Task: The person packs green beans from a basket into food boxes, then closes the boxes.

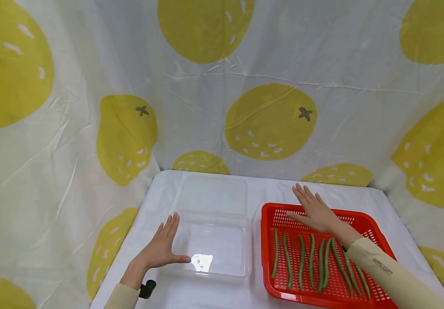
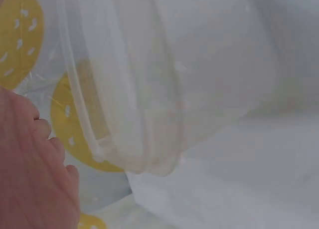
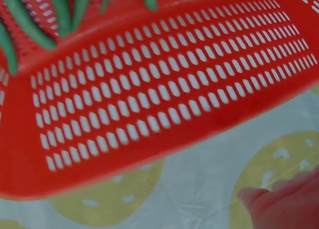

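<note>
My right sleeve [image 1: 384,266] lies across the right side of the basket [image 1: 267,240], so part of it and some of the green beans [image 1: 288,257] are covered and I can't give you an exact bean count; the basket's near rim runs off the bottom of the head view too; the tub [image 1: 246,249] is see-through, so its walls are kinda tough to trace, and the flat clear piece [image 1: 212,195] behind it is even fainter; lettering on the sleeve is too small to read for sure.

Surface [image 1: 167,294] is white, with lemon-print cloth [image 1: 67,171] hanging around the back and both sides.

My left grip [image 1: 160,249] is at the tub's left side, fingers straight, thumb spread wide, holding nothing; the thumb overlaps the tub's edge in the head view, can't tell if it touches; my right grip [image 1: 318,214] is over the basket's back left part, also spread wide with nothing in it; beans lie roughly side by side on the basket floor; tub and basket sit near each other with just a narrow strip of surface between; there's more bare surface left of the tub.
</note>
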`<state>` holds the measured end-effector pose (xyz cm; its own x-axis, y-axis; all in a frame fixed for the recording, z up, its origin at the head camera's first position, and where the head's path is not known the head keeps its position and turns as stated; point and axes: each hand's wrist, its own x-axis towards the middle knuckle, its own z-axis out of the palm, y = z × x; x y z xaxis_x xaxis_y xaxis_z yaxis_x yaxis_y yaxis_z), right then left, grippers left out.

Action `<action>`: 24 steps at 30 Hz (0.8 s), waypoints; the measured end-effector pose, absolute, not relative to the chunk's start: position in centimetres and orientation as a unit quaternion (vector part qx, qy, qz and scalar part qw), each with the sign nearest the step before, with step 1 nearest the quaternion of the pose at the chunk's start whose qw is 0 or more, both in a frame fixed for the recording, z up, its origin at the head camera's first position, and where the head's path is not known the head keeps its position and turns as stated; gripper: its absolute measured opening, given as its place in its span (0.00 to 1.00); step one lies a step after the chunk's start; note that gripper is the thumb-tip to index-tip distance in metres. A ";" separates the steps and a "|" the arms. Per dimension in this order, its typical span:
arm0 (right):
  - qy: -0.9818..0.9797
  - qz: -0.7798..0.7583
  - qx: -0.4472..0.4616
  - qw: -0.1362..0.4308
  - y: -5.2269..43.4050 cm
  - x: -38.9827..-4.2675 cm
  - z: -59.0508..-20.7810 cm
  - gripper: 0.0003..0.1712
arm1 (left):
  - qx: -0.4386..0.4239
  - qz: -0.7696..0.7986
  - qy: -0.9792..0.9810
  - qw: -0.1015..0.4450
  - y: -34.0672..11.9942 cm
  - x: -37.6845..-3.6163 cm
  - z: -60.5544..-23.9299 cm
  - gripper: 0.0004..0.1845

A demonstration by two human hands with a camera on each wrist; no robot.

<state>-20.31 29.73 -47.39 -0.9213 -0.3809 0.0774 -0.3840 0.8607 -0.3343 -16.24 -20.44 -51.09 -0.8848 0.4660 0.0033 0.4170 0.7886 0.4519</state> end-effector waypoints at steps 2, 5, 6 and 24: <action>-0.962 0.202 0.184 -0.018 30.3 -19.8 -47.4 0.51 | 0.226 0.226 0.945 0.065 -20.4 -15.4 -51.9 0.71; -0.952 0.255 0.164 -0.050 31.2 -18.9 -47.5 0.49 | 0.210 0.234 0.945 0.089 -20.3 -14.3 -52.9 0.73; -0.948 0.272 0.155 -0.061 31.5 -18.6 -47.6 0.48 | 0.205 0.240 0.944 0.093 -20.3 -13.9 -53.2 0.73; -0.833 0.509 -0.001 -0.216 39.2 -15.5 -46.7 0.42 | 0.182 0.239 0.954 -0.013 -22.1 -10.4 -55.2 0.76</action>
